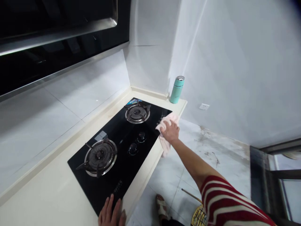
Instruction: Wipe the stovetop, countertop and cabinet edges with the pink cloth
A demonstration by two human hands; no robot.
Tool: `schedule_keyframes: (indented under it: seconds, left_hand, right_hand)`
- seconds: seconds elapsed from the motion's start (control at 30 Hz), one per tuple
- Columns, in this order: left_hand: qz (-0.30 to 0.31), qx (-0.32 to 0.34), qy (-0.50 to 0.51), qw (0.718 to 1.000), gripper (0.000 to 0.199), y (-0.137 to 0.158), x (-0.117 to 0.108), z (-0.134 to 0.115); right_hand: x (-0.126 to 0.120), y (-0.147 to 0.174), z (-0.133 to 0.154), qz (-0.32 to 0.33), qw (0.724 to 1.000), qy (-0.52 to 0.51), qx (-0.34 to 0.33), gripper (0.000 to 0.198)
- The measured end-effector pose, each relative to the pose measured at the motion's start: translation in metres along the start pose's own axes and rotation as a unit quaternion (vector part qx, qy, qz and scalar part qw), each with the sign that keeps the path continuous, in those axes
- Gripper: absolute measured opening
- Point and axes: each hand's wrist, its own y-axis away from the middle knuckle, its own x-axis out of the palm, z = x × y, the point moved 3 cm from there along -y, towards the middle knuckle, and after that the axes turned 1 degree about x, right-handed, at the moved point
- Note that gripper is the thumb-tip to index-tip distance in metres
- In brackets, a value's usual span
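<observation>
My right hand (171, 131) presses a pale pink cloth (168, 118) onto the front right corner of a black glass gas stove (122, 138). Part of the cloth hangs over the counter's front edge. The fingers are curled on the cloth, with the palm hidden. My left hand (110, 212) lies flat on the stove's near left corner, fingers stretched out and holding nothing. Two burners with pan supports sit on the stove, the near burner (100, 158) and the far burner (137, 113). Between them and the front edge are two black knobs, one of them the nearer knob (133, 148).
A mint green thermos bottle (176, 91) stands upright at the counter's far right end. The cream counter (44, 194) runs along the tiled wall. A black range hood (61, 37) hangs above. On the floor below are a yellow basket (198, 216) and a stick (191, 195).
</observation>
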Motion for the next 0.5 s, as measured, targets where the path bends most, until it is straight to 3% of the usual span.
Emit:
schedule_keyframes:
  seconds: [0.1,0.2,0.37,0.5]
  left_hand:
    - [0.016,0.023,-0.006,1.000,0.042,0.000,-0.005,0.000]
    - [0.033,0.033,-0.022,0.999,0.042,-0.004,-0.013,-0.004]
    - [0.030,0.054,-0.037,0.997,0.040,-0.013,-0.023,-0.014]
    - [0.043,0.066,-0.040,0.996,0.038,-0.016,-0.026,-0.016]
  right_hand:
    - [0.000,-0.018,-0.009,-0.078,0.992,-0.072,0.067,0.057]
    - [0.004,-0.016,-0.014,-0.111,0.984,-0.109,0.090,0.063]
    - [0.012,0.007,-0.015,-0.129,0.969,-0.147,0.151,0.070]
    - [0.018,0.045,-0.005,-0.136,0.954,-0.190,0.188,0.073]
